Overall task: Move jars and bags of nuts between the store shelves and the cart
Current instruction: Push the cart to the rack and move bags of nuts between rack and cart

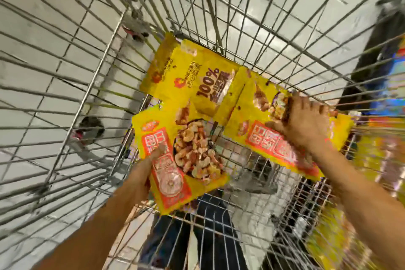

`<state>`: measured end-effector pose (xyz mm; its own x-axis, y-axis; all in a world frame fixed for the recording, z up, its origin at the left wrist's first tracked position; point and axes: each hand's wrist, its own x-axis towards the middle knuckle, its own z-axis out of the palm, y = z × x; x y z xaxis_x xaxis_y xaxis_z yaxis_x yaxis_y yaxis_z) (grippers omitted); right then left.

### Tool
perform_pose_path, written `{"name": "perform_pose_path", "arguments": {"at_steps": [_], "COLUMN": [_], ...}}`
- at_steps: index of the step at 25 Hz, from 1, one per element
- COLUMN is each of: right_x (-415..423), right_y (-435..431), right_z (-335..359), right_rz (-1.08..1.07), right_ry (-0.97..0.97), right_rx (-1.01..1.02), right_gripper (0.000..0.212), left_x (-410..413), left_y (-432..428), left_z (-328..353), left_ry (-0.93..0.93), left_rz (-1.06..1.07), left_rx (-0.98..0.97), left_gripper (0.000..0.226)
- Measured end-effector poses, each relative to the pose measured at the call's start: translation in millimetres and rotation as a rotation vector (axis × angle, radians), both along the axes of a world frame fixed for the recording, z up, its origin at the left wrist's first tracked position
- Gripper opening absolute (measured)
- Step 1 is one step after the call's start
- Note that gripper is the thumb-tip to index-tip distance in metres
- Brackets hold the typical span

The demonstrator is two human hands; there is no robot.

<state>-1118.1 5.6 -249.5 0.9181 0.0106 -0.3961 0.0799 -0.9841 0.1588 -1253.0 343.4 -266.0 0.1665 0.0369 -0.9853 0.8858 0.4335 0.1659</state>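
floor: pale tiles [54, 2] | dark trousers [210, 232] below

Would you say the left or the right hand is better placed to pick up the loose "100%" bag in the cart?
Neither is free: the left hand and right hand each hold a bag. The right is probably closer to the "100%" bag.

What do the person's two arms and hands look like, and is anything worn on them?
Both forearms are bare up to the frame edge: no sleeves, gloves, watch or bracelet show. The left hand and right hand look bare too, though blur would hide a ring. Dark trousers show below, through the cart.
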Motion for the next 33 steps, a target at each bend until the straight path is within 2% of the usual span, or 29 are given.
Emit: {"name": "perform_pose_path", "arguments": {"at_steps": [1, 3, 5, 8, 9, 10, 14, 18, 21, 24, 25, 29, 33], "right_x": [-1.4, -18.3, -45.0, -71.1, -71.9, -70.0, -62.1, -90.4, -143.1, -208.3, -229.2, -336.3, -482.5], "right_y": [-2.4, -7.9, -8.9, 3.4, 8.7, 12.7, 11.0, 20.2, 18.1, 1.6, -3.6, -21.5, -31.9], "right_z": [2.7, 11.2, 18.2, 38.5, 48.3, 59.6, 148.8, 273.9, 354.4, 416.9, 433.0, 494.6, 536.2], "right_rz": [-0.048, -0.292, -0.477, -0.642, -0.709, -0.760, -0.879, -0.893, -0.965, -1.053, -1.061, -1.142, -1.210], "right_ry": [0.035, 0.100, 0.134, 0.055, 0.034, 0.010, -0.222, -0.537, -0.792, -1.051, -1.129, -1.387, -1.602], "right_rx": [0.013, 0.103, 0.212, 0.551, 0.654, 0.718, 0.829, 1.040, 1.106, 1.096, 1.082, 0.993, 0.793], "right_gripper": [0.094, 0.090, 0.080, 0.050, 0.044, 0.046, 0.045, 0.023, 0.022, 0.019, 0.021, 0.020, 0.019], "left_x": [3.1, 11.3, 24.4, 54.1, 68.2, 82.5, 132.5, 139.2, 121.1, 92.2, 81.7, 10.8, -99.8], "left_y": [1.1, 4.1, 8.0, 14.1, 15.4, 15.1, 2.0, -22.9, -45.5, -78.1, -91.3, -169.5, -238.2], "left_z": [0.0, 4.5, 17.6, 46.7, 58.9, 73.1, 172.1, 279.2, 343.2, 406.5, 424.7, 492.0, 543.1], "left_ry": [-0.006, -0.031, -0.079, -0.203, -0.250, -0.303, -0.531, -0.742, -0.982, -1.166, -1.219, -1.453, -1.649], "left_rz": [-0.010, -0.049, -0.110, -0.212, -0.253, -0.292, -0.446, -0.524, -0.488, -0.600, -0.644, -0.786, -0.966], "left_rx": [0.003, 0.027, 0.002, -0.064, -0.063, -0.049, -0.021, -0.088, -0.043, 0.003, -0.022, -0.209, -0.435], "left_gripper": [0.028, 0.026, 0.034, 0.039, 0.039, 0.040, 0.048, 0.047, 0.043, 0.074, 0.075, 0.025, 0.024]}}
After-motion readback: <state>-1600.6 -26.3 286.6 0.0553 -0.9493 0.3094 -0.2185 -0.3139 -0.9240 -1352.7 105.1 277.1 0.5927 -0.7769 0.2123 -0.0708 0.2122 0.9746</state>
